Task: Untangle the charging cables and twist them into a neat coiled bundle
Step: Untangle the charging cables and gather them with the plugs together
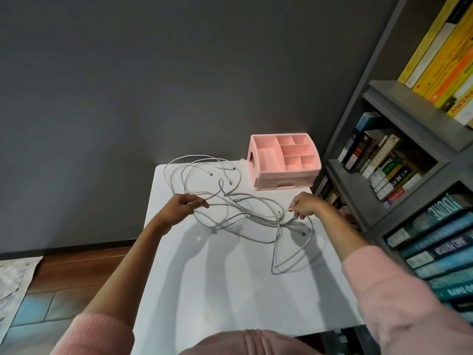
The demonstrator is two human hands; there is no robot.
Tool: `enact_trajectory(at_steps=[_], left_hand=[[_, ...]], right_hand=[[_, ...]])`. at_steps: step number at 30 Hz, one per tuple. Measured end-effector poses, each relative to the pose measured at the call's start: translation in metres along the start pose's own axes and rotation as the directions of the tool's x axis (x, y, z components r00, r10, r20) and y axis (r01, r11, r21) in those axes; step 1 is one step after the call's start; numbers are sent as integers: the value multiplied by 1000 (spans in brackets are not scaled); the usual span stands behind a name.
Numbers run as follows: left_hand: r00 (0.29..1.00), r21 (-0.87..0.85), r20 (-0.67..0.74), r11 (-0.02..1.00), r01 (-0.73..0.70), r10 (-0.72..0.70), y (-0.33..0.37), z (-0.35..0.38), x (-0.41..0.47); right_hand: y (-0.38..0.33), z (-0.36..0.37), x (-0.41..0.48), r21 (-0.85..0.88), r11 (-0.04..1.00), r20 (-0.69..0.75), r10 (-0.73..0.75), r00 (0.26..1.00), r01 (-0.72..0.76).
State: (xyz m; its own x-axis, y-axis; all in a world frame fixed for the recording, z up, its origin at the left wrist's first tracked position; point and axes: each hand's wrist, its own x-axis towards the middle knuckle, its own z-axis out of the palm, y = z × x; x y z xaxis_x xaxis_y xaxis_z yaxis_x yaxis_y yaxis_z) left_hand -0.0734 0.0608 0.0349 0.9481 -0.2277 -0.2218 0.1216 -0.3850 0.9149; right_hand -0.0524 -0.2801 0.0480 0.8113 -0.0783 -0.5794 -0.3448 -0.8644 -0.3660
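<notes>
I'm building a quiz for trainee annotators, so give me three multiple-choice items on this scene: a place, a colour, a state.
1. Where is the organiser? A far right corner of the table; B floor; C bookshelf.
2. Colour of the cables? A black; B white; C red.
3. The cables are: A neatly coiled; B loosely tangled; C inside the organiser.
1 A: it sits by the table's far edge. 2 B: every strand is white. 3 B: loops cross, left hand and right hand pinch strands.

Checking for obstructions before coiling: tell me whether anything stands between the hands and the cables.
Nothing visible does. The left hand and right hand both grip the cables; the pink organizer stands beyond the tangle.
</notes>
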Motion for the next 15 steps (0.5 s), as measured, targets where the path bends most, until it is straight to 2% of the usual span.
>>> enact_trajectory(at_steps=[3,5,7,10,12,15], left_hand=[[994,16,108,1000,-19,17,14,5,-3],[983,39,179,998,-45,37,24,7,-5],[969,86,242,994,-74,51,33,9,-3],[957,173,282,977,-121,68,47,10,-2],[962,213,268,970,-117,57,52,8,0],[981,129,173,986,-108,85,51,4,-2]], right_hand=[[-16,5,-2,-158,987,-7,-38,999,37],[-33,10,-5,-96,979,-4,-182,983,181],[-53,16,-8,-4,923,-59,-385,921,386],[-84,29,-19,83,832,-70,-545,836,549],[-97,34,-24,91,804,-120,-577,808,588],[-105,35,-19,95,828,-298,-506,809,553]])
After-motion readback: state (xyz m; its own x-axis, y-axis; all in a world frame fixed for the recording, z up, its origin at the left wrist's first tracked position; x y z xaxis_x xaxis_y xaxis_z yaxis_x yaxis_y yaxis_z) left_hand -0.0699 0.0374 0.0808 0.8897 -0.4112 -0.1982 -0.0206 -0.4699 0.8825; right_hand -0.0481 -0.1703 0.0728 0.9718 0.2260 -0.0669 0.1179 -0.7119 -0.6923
